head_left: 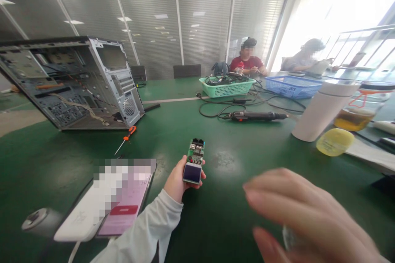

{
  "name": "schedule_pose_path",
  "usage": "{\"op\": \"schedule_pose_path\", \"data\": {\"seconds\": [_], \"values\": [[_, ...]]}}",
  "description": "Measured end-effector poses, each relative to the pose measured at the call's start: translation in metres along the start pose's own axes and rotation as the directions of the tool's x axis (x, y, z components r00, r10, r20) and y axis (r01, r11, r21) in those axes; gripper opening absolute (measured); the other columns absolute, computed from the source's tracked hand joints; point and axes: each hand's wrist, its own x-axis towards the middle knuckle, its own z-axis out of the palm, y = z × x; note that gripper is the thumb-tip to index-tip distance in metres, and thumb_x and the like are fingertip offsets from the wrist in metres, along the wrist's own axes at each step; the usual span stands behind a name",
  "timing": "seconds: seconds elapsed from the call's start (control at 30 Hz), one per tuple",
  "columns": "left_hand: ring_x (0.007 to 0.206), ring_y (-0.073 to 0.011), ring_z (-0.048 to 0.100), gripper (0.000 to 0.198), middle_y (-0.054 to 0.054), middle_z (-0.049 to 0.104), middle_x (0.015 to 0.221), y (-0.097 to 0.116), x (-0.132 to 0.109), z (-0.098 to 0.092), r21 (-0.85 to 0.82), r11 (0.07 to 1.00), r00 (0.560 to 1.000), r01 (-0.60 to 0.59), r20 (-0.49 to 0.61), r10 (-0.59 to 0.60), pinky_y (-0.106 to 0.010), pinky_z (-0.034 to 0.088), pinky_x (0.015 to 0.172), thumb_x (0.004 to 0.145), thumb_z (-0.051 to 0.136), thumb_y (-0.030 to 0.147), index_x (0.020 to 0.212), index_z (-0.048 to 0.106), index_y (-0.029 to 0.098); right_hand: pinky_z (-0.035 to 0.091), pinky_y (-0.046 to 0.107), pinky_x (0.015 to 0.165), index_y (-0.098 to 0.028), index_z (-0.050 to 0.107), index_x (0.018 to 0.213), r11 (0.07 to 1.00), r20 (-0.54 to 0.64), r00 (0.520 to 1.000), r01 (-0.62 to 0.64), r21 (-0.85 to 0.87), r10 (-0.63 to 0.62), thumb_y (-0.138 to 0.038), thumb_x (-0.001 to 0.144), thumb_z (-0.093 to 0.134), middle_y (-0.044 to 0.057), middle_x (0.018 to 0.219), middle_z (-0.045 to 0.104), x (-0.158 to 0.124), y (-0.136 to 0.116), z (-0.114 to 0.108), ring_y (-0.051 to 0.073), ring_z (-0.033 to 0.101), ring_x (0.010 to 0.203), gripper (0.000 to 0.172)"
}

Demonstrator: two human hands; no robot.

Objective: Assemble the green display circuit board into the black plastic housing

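My left hand (pixel 180 176) is closed around a small green circuit board (pixel 197 154) with a dark rectangular screen at its near end. The board is held up over the table, its components facing me. Close to the camera at the lower right, my right hand (pixel 308 213) is blurred, with fingers bent and thumb apart from them. A pale, see-through thing (pixel 290 238) shows between thumb and fingers; whether it touches the hand is unclear. Left of my left arm lie a pink-screened phone (pixel 123 213) and a white power bank (pixel 83 218).
An open computer case (pixel 129 86) stands at the left, an orange-handled screwdriver (pixel 125 139) before it. Farther back lie a black electric screwdriver (pixel 256 116), a green basket (pixel 228 88) of cables and a blue basket (pixel 293 88). A white tumbler (pixel 321 111) stands right. Two people sit beyond.
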Motion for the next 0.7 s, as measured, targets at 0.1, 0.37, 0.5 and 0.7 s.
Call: {"op": "schedule_pose_path", "data": {"seconds": [0.1, 0.37, 0.5, 0.7], "values": [[0.039, -0.0131, 0.055, 0.05, -0.008, 0.062, 0.047, -0.003, -0.004, 0.004, 0.086, 0.996, 0.995, 0.006, 0.094, -0.014, -0.021, 0.039, 0.042, 0.089, 0.035, 0.038, 0.071, 0.069, 0.007, 0.046, 0.03, 0.066, -0.023, 0.054, 0.115, 0.997, -0.126, 0.992, 0.0, -0.078, -0.01, -0.033, 0.089, 0.052, 0.008, 0.099, 0.055, 0.033, 0.013, 0.011, 0.019, 0.054, 0.081, 0.028], [0.051, -0.0156, 0.052, 0.034, -0.002, 0.059, 0.048, -0.006, -0.02, 0.012, 0.525, 0.8, 0.949, -0.292, 0.265, 0.173, -0.026, 0.038, 0.053, 0.075, 0.058, 0.039, 0.051, 0.062, 0.016, 0.032, 0.017, 0.039, -0.01, 0.055, 0.084, 0.764, 0.386, 0.819, -0.553, 0.333, 0.425, -0.072, 0.078, 0.043, 0.002, 0.061, 0.047, 0.036, 0.06, 0.037, 0.008, 0.043, 0.043, 0.064], [0.056, -0.0172, 0.056, 0.034, -0.002, 0.062, 0.053, -0.007, -0.015, 0.009, 0.495, 0.83, 0.961, -0.258, 0.218, 0.168, -0.026, 0.042, 0.055, 0.076, 0.054, 0.044, 0.061, 0.064, 0.016, 0.028, 0.013, 0.035, -0.011, 0.051, 0.067, 0.615, 0.373, 0.729, -0.684, 0.392, 0.573, -0.067, 0.07, 0.058, -0.002, 0.045, 0.039, 0.037, 0.061, 0.039, 0.006, 0.037, 0.037, 0.057], [0.036, -0.0139, 0.052, 0.055, -0.004, 0.059, 0.042, -0.009, 0.006, -0.001, 0.313, 0.943, 0.978, 0.111, 0.137, -0.16, -0.022, 0.038, 0.041, 0.079, 0.034, 0.06, 0.078, 0.061, 0.012, 0.028, 0.013, 0.032, -0.009, 0.048, 0.078, 0.26, 0.529, 0.457, -0.876, 0.406, 0.715, -0.047, 0.1, 0.014, 0.003, 0.055, 0.049, 0.04, 0.065, 0.041, 0.007, 0.04, 0.034, 0.055]]}}
